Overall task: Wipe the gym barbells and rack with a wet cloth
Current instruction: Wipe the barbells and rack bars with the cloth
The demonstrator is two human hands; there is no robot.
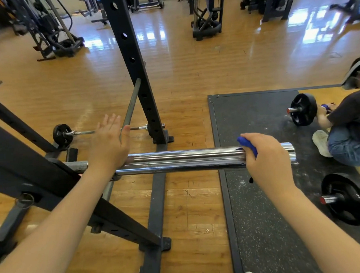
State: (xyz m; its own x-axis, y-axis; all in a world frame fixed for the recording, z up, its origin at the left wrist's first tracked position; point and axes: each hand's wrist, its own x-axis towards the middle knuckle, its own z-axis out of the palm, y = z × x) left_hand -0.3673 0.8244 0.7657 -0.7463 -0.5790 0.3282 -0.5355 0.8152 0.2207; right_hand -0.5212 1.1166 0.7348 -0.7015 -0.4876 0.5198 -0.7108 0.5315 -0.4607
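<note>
Still midway, I'd judge: rack shows no sign of wiping, 2 loaded barbells lie on the mat. Chrome bar sleeve sticks out from the rack, right hand gripping blue cloth near its end; left hand spread flat, holding nothing.

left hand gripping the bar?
No, the left hand is open with fingers spread beside the chrome barbell sleeve; only the right hand grips it, with the blue cloth.

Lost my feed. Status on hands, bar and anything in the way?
Right hand grips blue cloth on chrome sleeve, near its end. Left hand open, at sleeve's inner end. Nothing blocking.
</note>
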